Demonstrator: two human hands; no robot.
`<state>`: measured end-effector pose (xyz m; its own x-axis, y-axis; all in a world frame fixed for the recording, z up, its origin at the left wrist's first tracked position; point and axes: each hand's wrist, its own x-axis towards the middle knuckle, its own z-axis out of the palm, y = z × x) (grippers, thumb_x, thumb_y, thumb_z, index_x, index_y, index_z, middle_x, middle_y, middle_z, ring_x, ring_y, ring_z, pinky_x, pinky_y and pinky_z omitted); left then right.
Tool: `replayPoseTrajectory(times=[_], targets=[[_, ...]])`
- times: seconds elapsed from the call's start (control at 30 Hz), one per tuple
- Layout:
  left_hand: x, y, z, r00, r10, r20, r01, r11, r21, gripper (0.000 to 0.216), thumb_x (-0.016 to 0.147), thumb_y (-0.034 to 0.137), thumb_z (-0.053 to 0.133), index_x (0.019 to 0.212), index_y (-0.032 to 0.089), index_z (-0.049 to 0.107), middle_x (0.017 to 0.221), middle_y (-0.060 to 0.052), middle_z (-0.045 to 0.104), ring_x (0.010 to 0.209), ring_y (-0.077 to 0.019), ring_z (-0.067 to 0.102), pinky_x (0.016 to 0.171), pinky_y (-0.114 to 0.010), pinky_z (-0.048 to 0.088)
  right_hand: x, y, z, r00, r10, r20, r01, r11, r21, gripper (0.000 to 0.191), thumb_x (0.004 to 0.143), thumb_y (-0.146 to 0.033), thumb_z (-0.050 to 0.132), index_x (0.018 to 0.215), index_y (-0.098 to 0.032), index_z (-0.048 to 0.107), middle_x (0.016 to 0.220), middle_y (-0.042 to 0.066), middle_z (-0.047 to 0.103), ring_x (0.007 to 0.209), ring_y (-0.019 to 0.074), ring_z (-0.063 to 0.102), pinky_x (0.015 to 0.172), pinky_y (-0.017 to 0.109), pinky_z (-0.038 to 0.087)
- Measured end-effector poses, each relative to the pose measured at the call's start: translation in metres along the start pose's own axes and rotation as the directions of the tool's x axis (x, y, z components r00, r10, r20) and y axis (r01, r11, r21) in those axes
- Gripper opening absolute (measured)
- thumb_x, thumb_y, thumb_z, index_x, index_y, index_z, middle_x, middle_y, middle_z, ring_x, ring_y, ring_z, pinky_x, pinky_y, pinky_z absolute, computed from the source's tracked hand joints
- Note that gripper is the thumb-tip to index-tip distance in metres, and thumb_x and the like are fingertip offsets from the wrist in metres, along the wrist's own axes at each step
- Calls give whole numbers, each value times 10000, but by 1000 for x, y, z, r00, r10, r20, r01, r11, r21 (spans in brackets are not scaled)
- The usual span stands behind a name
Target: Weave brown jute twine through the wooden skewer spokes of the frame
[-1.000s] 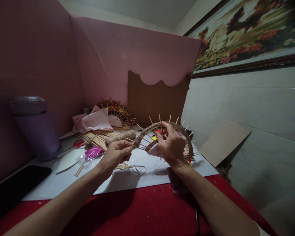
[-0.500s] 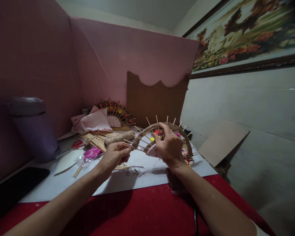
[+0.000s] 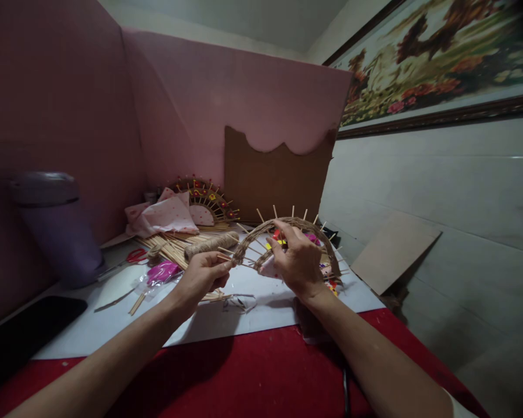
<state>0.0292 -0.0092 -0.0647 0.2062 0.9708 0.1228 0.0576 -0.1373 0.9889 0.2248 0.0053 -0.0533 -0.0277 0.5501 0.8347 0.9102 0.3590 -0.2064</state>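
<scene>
Between my hands stands a half-round fan made of thin wooden sticks, with a band of brown twine around its arch and stick tips poking out beyond it. My left hand pinches the left lower end of the arch between thumb and fingertips. My right hand is in front of the fan's middle, its index finger on the top of the twine band and its thumb just below. Pale dotted cloth covers the fan's inner part, mostly hidden by that hand. My other right fingers are partly hidden.
A roll of twine lies behind my left hand, near loose sticks. Further left are red-handled scissors, a bagged magenta item, a purple bottle and a dark phone-like slab. A decorated fan leans at the back.
My right hand has shifted slightly left along the arch, and the fan has tilted a little. The left hand keeps its pinch on the end.
</scene>
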Motion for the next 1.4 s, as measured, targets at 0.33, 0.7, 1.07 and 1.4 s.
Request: replayPoseTrajectory(times=[0.33, 0.7, 1.07, 1.4], targets=[[-1, 5, 2, 1000, -25, -2, 25, 999, -24, 201, 685, 315, 622, 679, 126, 553, 409, 49, 434, 358, -43, 291, 398, -206, 124, 0, 1, 1, 1000, 3, -3, -3, 1000, 6, 367, 813, -279, 510, 1175, -220, 506, 984, 69, 627, 901, 204, 581, 711, 307, 424], [0, 5, 2, 1000, -31, 5, 31, 999, -37, 184, 690, 308, 625, 671, 137, 557, 401, 40, 447, 349, -46, 287, 398, -216, 112, -1, 1, 1, 1000, 3, -2, -3, 1000, 14, 358, 815, -283, 505, 1165, -206, 515, 1002, 75, 625, 908, 208, 582, 729, 316, 430], [-2, 6, 2, 1000, 3, 11, -3, 1000, -12, 186, 712, 311, 610, 697, 132, 566, 419, 46, 429, 368, -47, 284, 409, -222, 122, 0, 0, 1, 1000, 23, -19, -23, 999, 25, 358, 812, -283, 514, 1161, -204, 512, 976, 72, 630, 886, 202, 586, 741, 316, 425], [-4, 6, 3, 1000, 9, 8, -9, 1000, -15, 193, 712, 305, 601, 733, 117, 563, 427, 55, 432, 380, -44, 299, 405, -201, 141, 0, 0, 1, 999, 32, -16, -31, 999, 17, 356, 810, -285, 524, 1157, -205, 514, 985, 66, 632, 876, 202, 590, 741, 313, 428]])
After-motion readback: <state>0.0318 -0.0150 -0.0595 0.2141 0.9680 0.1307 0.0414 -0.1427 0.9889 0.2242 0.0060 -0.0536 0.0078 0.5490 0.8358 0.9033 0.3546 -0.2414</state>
